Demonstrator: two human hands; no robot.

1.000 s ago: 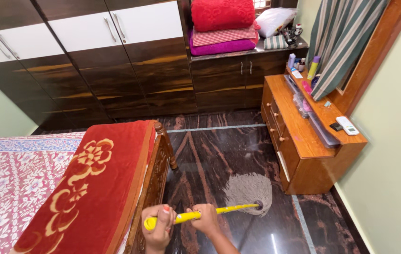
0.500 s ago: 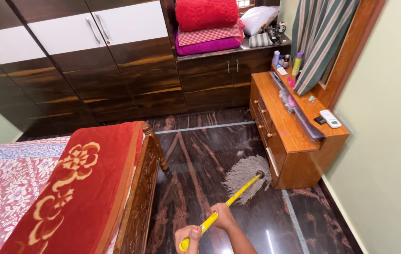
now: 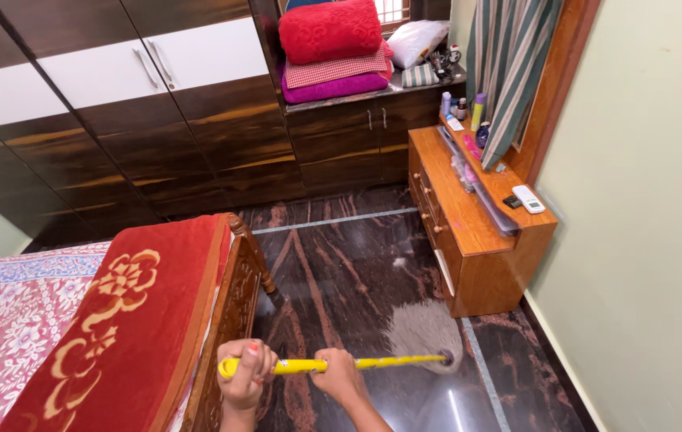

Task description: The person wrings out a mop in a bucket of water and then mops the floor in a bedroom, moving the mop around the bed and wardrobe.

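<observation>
Now both hands clamped on yellow mop handle (image 3: 357,364): left hand (image 3: 245,372) at end, right hand (image 3: 339,376) further along; mop head (image 3: 425,330) on dark floor (image 3: 341,264) nr wooden dresser (image 3: 477,240).

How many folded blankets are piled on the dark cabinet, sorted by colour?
Red blanket: 1
Pink checked blanket: 1
Magenta blanket: 1
Total: 3
</observation>
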